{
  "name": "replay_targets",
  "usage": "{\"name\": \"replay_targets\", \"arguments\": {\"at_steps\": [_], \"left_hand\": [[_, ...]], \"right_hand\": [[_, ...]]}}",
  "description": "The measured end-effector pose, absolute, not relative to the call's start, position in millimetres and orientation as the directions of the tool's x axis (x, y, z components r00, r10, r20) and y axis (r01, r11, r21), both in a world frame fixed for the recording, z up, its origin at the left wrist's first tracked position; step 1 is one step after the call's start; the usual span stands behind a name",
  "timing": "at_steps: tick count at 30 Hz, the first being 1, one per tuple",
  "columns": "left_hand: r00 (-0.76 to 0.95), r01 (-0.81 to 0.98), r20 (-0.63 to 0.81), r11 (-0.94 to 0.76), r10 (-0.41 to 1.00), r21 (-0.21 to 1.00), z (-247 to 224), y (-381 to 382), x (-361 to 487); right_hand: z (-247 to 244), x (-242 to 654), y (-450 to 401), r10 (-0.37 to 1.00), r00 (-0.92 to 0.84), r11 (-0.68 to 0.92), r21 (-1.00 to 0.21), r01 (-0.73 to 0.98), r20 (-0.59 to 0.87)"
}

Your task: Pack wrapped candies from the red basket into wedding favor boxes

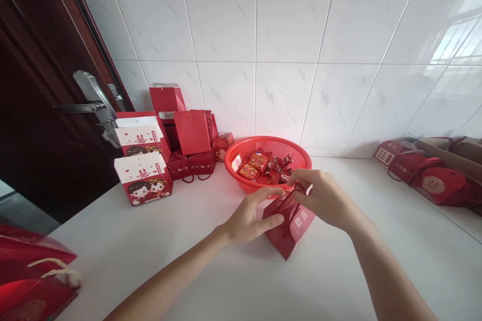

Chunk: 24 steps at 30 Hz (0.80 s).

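A small red gift box (pixel 289 228) with pale lettering stands tilted toward me on the white table, just in front of a red plastic basket (pixel 230 173). My left hand (pixel 250 215) is at the box's left side, its thumb and fingers spread around the upper edge. The fingers of my right hand (pixel 320 195) pinch the dark red cord handle (pixel 297 191) at the top of the box. Inside the basket lie several red wrapped sweets (pixel 259 162).
Several red and white boxes (pixel 148 180) stand at the back left near a dark door (pixel 33 90). A red bag (pixel 30 276) is at the left front edge. More red boxes (pixel 439 180) lie at the far right beside the tiled wall (pixel 286 15).
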<state>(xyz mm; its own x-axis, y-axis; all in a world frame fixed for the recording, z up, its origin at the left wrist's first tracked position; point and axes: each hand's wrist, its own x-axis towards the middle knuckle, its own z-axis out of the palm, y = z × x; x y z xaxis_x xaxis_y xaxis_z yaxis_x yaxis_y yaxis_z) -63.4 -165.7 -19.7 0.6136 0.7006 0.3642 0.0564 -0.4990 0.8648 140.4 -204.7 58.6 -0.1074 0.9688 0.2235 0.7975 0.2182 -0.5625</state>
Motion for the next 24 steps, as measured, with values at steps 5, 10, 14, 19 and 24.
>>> {"name": "replay_targets", "arguments": {"at_steps": [5, 10, 14, 19, 24], "left_hand": [[0.409, 0.036, 0.422, -0.477, 0.809, 0.878, -48, -162, -58], [0.468, 0.134, 0.156, -0.244, 0.87, 0.96, -91, -157, -50], [0.55, 0.185, 0.13, -0.272, 0.825, 0.944, -102, -155, -48], [0.56, 0.205, 0.132, -0.292, 0.818, 0.934, -101, -153, -48], [0.568, 0.213, 0.147, -0.317, 0.81, 0.924, -101, -153, -48]], "right_hand": [[67, 178, -199, 0.938, 0.058, 0.163, -0.585, 0.795, 0.341], [74, 222, -194, 0.875, 0.315, -0.014, -0.631, 0.775, 0.368], [67, 258, -189, 0.828, 0.453, -0.164, -0.629, 0.76, 0.331], [60, 309, -189, 0.764, 0.549, -0.353, -0.493, 0.795, 0.339], [57, 361, -188, 0.686, 0.57, -0.415, -0.4, 0.817, 0.452]]}}
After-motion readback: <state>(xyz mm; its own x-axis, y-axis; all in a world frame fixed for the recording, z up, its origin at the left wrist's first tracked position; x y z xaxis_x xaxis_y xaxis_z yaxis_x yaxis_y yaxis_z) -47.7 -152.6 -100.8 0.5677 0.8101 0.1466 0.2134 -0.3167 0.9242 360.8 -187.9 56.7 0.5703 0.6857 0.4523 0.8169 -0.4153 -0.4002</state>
